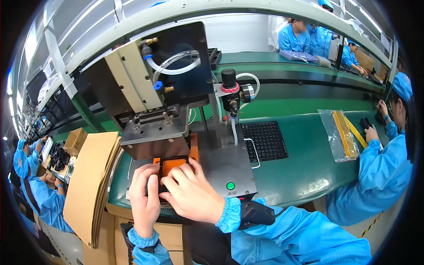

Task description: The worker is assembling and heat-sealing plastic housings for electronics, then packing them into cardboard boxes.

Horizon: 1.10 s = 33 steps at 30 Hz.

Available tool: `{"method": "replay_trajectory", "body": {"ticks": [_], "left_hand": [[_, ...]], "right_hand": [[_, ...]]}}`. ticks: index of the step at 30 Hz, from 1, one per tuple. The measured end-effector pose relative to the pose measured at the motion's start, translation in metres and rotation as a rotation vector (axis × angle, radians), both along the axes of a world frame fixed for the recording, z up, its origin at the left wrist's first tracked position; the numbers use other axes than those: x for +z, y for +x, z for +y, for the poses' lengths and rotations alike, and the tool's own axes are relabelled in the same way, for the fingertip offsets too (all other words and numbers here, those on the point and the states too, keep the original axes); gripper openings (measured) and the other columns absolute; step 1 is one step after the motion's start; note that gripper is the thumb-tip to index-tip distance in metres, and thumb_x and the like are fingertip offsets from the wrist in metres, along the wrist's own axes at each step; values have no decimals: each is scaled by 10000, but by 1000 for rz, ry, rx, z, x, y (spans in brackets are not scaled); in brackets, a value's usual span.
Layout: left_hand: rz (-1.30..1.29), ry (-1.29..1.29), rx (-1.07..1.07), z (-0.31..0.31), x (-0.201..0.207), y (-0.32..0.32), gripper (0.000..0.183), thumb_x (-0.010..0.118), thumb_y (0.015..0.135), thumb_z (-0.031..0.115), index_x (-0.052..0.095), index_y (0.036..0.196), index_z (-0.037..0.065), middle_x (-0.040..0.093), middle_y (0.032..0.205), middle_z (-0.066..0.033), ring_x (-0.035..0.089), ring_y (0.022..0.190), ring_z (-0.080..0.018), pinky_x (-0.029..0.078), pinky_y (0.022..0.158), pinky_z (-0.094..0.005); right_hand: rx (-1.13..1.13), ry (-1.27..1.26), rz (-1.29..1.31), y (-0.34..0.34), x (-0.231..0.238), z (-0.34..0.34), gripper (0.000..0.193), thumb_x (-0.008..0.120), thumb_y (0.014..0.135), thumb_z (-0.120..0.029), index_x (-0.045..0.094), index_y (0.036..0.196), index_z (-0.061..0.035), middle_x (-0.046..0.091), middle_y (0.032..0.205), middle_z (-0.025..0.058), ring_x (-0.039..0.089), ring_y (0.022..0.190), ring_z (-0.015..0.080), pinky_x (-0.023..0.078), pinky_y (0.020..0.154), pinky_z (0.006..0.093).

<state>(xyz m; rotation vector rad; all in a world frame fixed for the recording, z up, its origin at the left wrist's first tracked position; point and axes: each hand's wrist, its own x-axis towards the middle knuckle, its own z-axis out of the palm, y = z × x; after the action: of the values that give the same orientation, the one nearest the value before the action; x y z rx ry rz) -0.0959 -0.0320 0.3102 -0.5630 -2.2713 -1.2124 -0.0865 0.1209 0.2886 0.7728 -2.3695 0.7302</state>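
A thin black rectangular frame [174, 158] lies at the orange fixture [194, 149] under the head of a bench press [154, 137]. My left hand [145, 194] grips the frame's left side, its fingers pointing away from me and its thumb raised along the near edge. Over the right and near sides, my right hand [192, 190] curls its fingers onto the frame. Orange shows through the frame's opening. My hands cover the frame's near part, so I cannot see how it sits there.
A green start button [230, 186] is on the press base. Right of it lies a black grid tray [264, 140] on the green bench [304, 176]. Cardboard sheets [90, 176] lean at the left. A co-worker [375, 172] sits at the right beside bagged yellow strips [345, 134].
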Motion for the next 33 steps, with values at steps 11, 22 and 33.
{"method": "replay_trajectory", "body": {"ticks": [11,22,33], "left_hand": [[16,-495,-22,0,-4,-11,390,408,998,180,554,1292,-30,539,1343,-197,490,1262,-371,336,1100,-472],[-58,-681,217,-24,-21,17,575,391,996,324,414,1432,-49,428,1479,-221,402,1372,-386,276,1145,-490],[-42,-474,-429,29,-85,108,387,647,772,184,642,1118,12,554,1289,-159,555,1163,-320,442,1000,-449]], "right_hand": [[99,19,-48,27,0,25,566,607,919,-281,498,1296,127,509,1359,278,502,1286,376,352,1124,455],[-102,133,-132,45,-1,85,676,663,878,-396,505,1329,83,492,1410,235,457,1340,343,336,1137,434],[461,-183,-251,115,-10,78,290,771,776,-154,728,1045,-56,662,1101,109,655,953,286,532,897,400]]}}
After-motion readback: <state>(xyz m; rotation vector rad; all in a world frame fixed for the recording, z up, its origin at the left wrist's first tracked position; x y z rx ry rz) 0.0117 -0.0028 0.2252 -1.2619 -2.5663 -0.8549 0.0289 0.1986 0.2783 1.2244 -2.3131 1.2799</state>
